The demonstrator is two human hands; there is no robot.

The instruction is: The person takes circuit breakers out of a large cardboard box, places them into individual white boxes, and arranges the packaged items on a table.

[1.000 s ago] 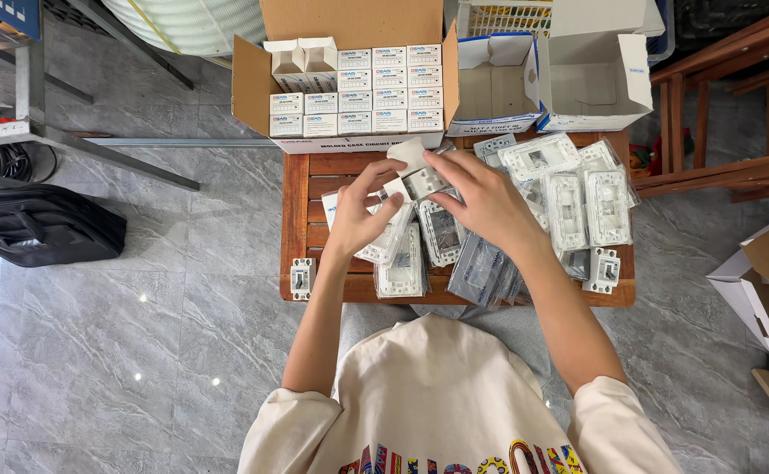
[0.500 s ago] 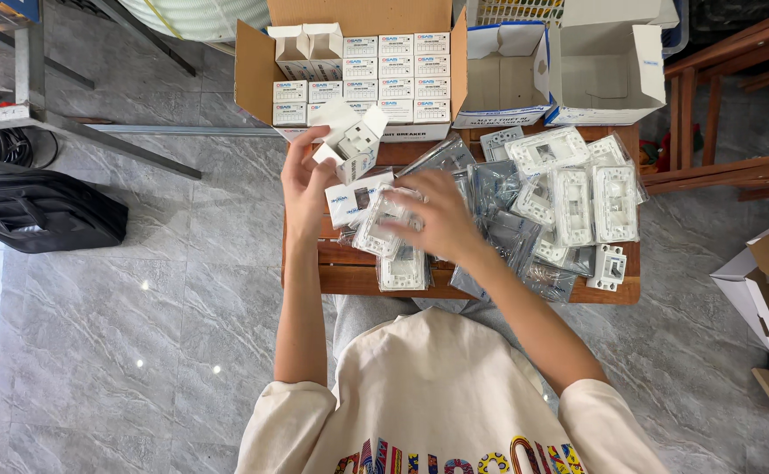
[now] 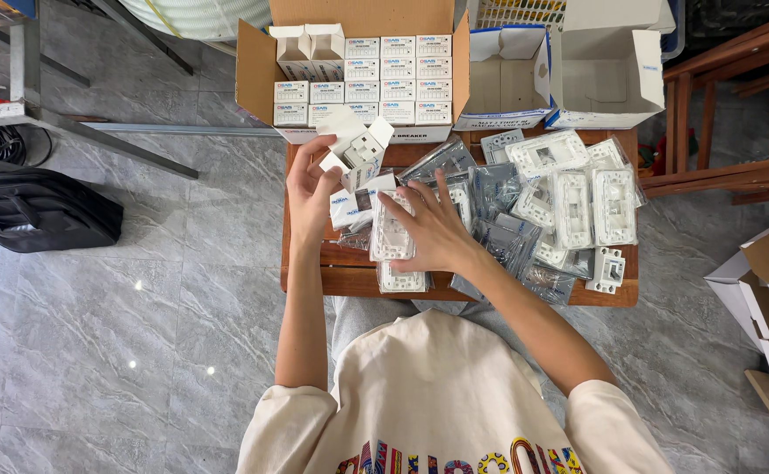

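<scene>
L hand (image 3: 312, 186) gripped a small open white box (image 3: 358, 147) above the table's (image 3: 349, 283) back-left corner, R hand (image 3: 428, 230) flat, fingers spread on bagged plates (image 3: 393, 237) nr front edge; risk: front-edge plate (image 3: 401, 280) could've slid off w/ a nudge.

Bagged switch plates (image 3: 569, 202) are crowding the wooden table (image 3: 332, 279), cardboard boxes (image 3: 362, 75) are blocking its far edge, leaving only the near-left strip passable.
</scene>
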